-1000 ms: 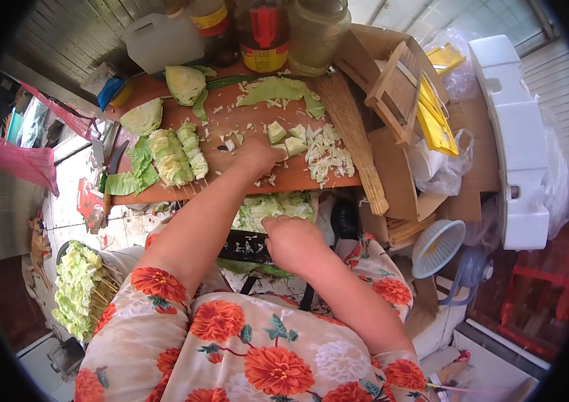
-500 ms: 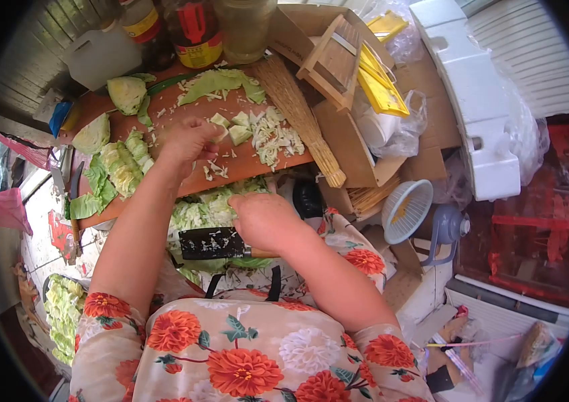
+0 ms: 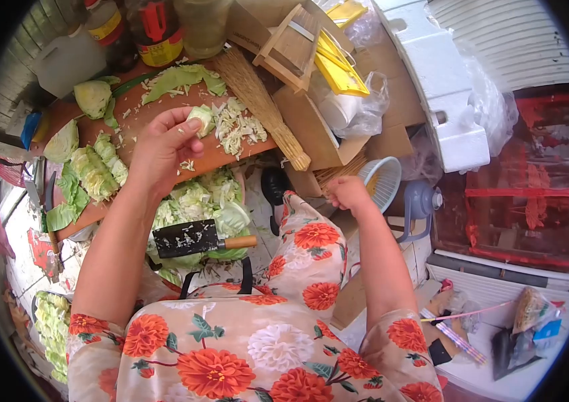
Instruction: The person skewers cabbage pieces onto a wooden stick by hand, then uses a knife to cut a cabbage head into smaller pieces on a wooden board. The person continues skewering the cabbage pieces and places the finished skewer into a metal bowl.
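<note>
My left hand is closed on a cabbage chunk, above the orange-brown board. Shredded cabbage lies on the board just beyond it. Out to the right, my right hand has its fingers curled in, beside a bundle of thin sticks; whether anything is in them is hidden. A black cleaver with a wooden handle rests untouched on the heap of cut cabbage in front of me.
Cabbage pieces line the left part of the board. A straw whisk broom lies across its right end, next to a cardboard box. A pale blue basket and a blue-grey jug stand at the right.
My right hand has left the cabbage heap and cleaver handle and swung right to the sticks. My left hand has raised a cabbage chunk off the board. The view has shifted right.
</note>
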Demonstrator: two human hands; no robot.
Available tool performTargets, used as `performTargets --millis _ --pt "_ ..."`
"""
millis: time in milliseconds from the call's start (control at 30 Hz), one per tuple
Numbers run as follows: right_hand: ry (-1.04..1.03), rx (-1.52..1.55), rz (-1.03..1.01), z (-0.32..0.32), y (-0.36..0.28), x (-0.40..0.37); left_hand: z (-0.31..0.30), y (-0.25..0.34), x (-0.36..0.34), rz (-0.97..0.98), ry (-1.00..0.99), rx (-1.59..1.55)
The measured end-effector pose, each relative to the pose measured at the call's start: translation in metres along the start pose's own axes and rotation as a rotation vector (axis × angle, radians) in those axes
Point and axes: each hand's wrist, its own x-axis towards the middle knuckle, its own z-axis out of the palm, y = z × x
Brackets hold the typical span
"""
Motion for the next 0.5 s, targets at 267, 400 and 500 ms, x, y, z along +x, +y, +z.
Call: performTargets --millis 267,400,500 --pt "0.424 0.952 0.349 0.041 0.050 0.093 0.000 -0.009 -0.002 -0.070 0.114 0.017" --pt "0.469 0.468 0.436 0.064 0.089 0.157 -0.003 -0.010 -0.003 -0.109 0.159 0.022" --pt "0.636 0.615 0.346 0.064 0.068 0.148 -0.006 -0.011 -0.001 -0.119 0.165 0.049"
